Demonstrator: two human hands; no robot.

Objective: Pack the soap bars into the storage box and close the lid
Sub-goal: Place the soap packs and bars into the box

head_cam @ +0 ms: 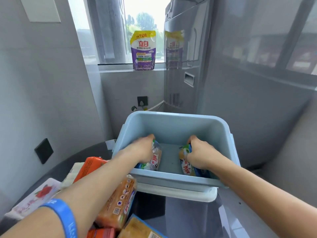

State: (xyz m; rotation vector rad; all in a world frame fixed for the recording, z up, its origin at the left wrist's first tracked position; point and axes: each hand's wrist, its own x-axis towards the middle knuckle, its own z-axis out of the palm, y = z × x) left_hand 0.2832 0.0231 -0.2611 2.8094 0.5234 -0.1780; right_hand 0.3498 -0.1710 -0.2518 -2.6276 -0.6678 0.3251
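Note:
A light blue storage box (173, 121) stands open on a dark grey surface, its white lid (180, 192) lying under its near edge. Both of my hands reach inside it. My left hand (143, 149) grips a wrapped soap bar (157, 159) against the box's left side. My right hand (199, 154) grips another wrapped soap bar (185, 162) at the right side. Both bars touch or nearly touch the box floor. Several more wrapped soap bars, orange ones (118, 203) and a pink-white one (36, 196), lie in a pile at the lower left.
A purple and yellow detergent pouch (143, 50) stands on the windowsill at the back. A tall grey appliance (188, 57) rises at the right. A grey wall with a black socket (44, 150) closes off the left.

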